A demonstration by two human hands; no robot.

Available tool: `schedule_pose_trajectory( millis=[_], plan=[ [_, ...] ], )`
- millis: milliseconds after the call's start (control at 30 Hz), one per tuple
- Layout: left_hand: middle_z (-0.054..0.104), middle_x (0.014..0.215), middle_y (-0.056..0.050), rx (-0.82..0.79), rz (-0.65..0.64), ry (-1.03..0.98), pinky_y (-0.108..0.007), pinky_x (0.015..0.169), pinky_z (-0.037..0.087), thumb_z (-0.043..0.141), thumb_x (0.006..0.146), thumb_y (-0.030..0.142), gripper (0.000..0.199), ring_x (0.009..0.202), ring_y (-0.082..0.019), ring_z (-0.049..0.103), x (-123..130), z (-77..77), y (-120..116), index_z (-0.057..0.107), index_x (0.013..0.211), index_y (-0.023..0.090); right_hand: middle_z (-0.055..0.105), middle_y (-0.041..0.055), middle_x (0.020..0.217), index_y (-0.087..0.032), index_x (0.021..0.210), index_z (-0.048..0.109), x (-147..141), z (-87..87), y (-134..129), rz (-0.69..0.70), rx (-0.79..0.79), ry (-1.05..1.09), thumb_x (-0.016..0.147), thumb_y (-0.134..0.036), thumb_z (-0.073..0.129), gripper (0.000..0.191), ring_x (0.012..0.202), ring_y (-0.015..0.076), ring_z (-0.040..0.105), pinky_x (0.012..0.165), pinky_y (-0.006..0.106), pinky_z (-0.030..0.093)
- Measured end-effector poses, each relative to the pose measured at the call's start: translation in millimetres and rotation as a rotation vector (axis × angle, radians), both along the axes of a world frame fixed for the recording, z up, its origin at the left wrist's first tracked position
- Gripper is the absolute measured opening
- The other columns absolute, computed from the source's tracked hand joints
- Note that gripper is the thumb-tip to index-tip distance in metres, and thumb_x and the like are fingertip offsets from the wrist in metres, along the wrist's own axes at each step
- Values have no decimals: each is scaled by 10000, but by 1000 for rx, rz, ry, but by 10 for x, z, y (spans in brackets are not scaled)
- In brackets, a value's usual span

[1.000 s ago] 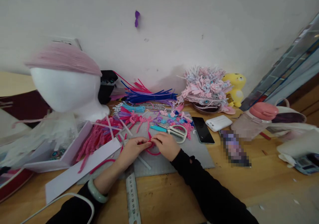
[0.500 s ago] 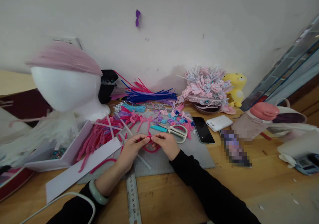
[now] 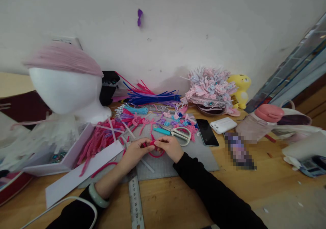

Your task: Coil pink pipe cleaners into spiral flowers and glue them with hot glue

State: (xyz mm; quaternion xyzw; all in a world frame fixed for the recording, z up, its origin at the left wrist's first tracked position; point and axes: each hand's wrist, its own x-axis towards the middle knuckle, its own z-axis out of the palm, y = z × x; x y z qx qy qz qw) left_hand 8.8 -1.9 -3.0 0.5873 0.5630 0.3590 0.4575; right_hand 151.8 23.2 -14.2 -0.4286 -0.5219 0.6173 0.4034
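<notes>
Red pipe cleaner: pinched between left hand and right hand, both grips clenched on it, loop held above grey mat on table for bending; scissors kept just beyond

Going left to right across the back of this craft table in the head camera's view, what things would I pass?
White mannequin head with a pink cap → blue pipe cleaners → pink flower headpiece → yellow plush toy → pink-lidded bottle.
</notes>
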Motion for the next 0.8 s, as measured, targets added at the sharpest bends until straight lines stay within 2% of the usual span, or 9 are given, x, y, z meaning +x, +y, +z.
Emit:
schedule_pose_trajectory(
  millis=[200, 500, 667, 800],
  plan=[
    [527, 594, 41, 4, -120, 98, -205, 579, 329, 531, 650, 356, 209, 594, -113, 455, -20, 40, -7, 579, 663, 153, 513, -44, 413, -124, 587, 622, 17, -2, -11, 25, 59, -111, 591, -251, 612, 128, 398, 73, 466, 445, 210, 390],
    [525, 558, 33, -32, -161, 219, -212, 514, 310, 483, 683, 403, 278, 548, -122, 453, -33, -12, -8, 597, 674, 149, 523, -32, 415, -129, 576, 637, -4, -36, -26, 35, 47, -128, 567, -286, 633, 158, 385, 79, 464, 432, 215, 402],
    [577, 644, 14, 79, -223, 272, -228, 567, 351, 426, 720, 358, 256, 622, -143, 494, -32, 64, -43, 592, 726, 162, 528, -28, 425, -128, 591, 643, 9, -45, -23, 49, 91, -157, 596, -278, 616, 153, 389, 79, 468, 431, 203, 400],
    [589, 702, 20, 190, -218, 342, -231, 611, 362, 452, 708, 308, 175, 665, -141, 511, -64, 69, -35, 568, 741, 181, 528, -22, 421, -131, 594, 656, 29, -23, -22, 44, 175, -300, 613, -258, 607, 138, 402, 82, 468, 421, 188, 372]
  ],
)
